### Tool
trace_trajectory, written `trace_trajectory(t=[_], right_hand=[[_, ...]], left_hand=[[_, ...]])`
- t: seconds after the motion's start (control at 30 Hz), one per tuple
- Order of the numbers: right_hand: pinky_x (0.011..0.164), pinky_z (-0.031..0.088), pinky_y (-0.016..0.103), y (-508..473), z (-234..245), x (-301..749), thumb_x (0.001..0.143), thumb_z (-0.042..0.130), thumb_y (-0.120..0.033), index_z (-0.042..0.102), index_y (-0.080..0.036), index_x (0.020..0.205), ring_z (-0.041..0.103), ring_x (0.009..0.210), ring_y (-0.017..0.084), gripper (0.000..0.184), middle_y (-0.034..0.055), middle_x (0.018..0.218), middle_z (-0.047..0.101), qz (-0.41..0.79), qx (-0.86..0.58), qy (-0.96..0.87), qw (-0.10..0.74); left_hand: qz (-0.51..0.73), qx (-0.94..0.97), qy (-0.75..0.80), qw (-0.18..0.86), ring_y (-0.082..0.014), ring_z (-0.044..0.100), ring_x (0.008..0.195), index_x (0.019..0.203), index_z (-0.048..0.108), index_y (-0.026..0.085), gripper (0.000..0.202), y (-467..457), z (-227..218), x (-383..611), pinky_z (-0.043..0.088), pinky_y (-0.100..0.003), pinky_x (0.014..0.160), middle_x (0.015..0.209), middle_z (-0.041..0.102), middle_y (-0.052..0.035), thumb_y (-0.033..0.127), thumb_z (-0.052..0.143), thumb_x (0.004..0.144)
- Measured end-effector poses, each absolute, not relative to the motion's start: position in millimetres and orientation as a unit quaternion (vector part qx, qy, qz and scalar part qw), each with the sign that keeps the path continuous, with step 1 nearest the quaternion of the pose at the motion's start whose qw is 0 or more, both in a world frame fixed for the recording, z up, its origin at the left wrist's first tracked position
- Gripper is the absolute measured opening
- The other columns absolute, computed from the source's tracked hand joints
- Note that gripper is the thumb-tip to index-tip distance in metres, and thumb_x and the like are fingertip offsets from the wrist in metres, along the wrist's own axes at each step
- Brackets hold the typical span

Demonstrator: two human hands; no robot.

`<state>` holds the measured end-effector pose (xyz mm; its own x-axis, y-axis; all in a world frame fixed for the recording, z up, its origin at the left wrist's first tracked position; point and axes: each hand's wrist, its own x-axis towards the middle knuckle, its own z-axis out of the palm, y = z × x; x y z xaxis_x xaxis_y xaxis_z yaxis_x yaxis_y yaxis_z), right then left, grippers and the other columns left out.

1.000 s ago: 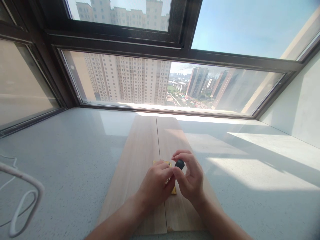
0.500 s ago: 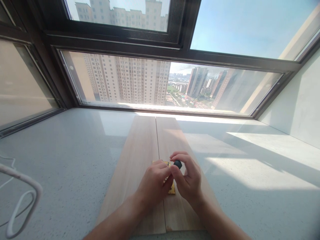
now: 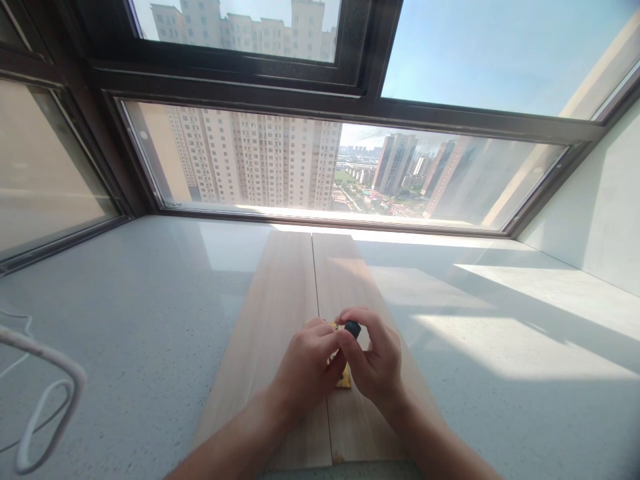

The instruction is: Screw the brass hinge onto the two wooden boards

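Both my hands meet over two wooden planks [image 3: 290, 287] laid side by side on a pale stone sill. My right hand [image 3: 375, 363] pinches a small round black knob [image 3: 353, 328] between thumb and fingers. My left hand [image 3: 307, 367] is curled with its fingers closed beside that knob, resting on a flat yellow piece [image 3: 344, 380] that lies across the seam between the planks. Most of the yellow piece is hidden under my hands.
The speckled grey sill [image 3: 125, 313] stretches wide on both sides of the planks. A white wire loop [image 3: 45, 400] juts in at the lower left. A dark-framed window [image 3: 320, 160] closes the far edge, and a white wall [image 3: 595, 207] stands to the right.
My right hand with the black knob has sunk slightly and moved left, closer to my left hand. Its fingers have closed more over the knob.
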<state>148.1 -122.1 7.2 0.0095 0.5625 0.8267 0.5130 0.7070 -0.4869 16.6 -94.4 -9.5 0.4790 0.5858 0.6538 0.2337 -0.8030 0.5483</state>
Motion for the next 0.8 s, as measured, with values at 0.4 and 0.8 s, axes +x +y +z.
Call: trace_trajectory(t=[0.4,0.8], right_hand=[[0.072,0.049,0.031,-122.6,8.0,146.7,0.087,0.054,-0.016,0.058,-0.021,0.099,0.062,0.083,0.018,0.013,0.0038,0.088,0.063,0.023,-0.383,-0.701,0.601],[0.074,0.049,0.032,-124.5,6.4,149.2,0.092,0.043,-0.015,0.059,-0.020,0.110,0.060,0.088,0.017,0.024,0.0062,0.097,0.063,0.034,-0.380,-0.704,0.599]], left_hand=[[0.441,0.842,0.237,0.202,-0.0173,0.055,0.072,0.076,0.059,0.017,0.012,-95.3,-9.8,17.8,0.042,-0.028,0.065,0.076,0.065,-0.0052,0.017,0.052,0.086],[0.412,0.857,0.234,0.204,-0.0181,0.055,0.073,0.075,0.059,0.015,0.018,-94.7,-9.8,18.1,0.043,-0.028,0.067,0.075,0.063,-0.0069,0.016,0.047,0.088]])
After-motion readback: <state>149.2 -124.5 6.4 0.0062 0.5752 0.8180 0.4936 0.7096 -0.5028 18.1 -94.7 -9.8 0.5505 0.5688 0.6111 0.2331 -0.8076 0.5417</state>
